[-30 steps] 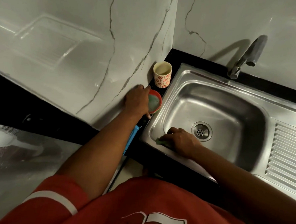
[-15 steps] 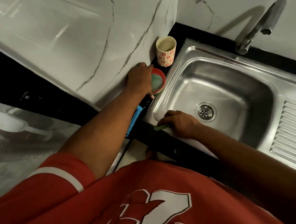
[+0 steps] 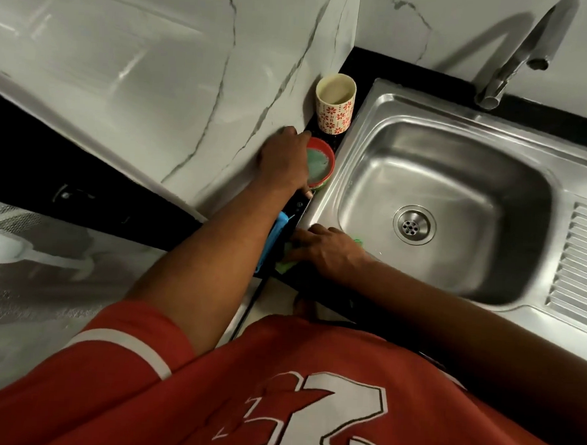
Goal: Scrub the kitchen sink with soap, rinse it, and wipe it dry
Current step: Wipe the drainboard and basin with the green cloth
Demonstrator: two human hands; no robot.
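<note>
The steel sink [image 3: 387, 101] fills the right of the view, with its drain [image 3: 412, 224] in the basin floor. My right hand [image 3: 324, 249] lies flat on a green scrub pad [image 3: 285, 264], pressing it onto the sink's near-left corner rim. My left hand [image 3: 283, 160] grips a small red tub of green soap [image 3: 319, 166] on the black counter strip left of the sink. The faucet [image 3: 518, 53] leans over the sink's far edge.
A cream cup with red flowers [image 3: 335, 103] stands behind the soap tub against the marble wall [image 3: 156, 79]. A blue object [image 3: 274, 238] lies under my left forearm. The ribbed drainboard [image 3: 582, 264] is at the right.
My right hand has slid the green pad from inside the basin's near-left side up onto the corner rim. My left hand stays on the soap tub. The view has shifted closer.
</note>
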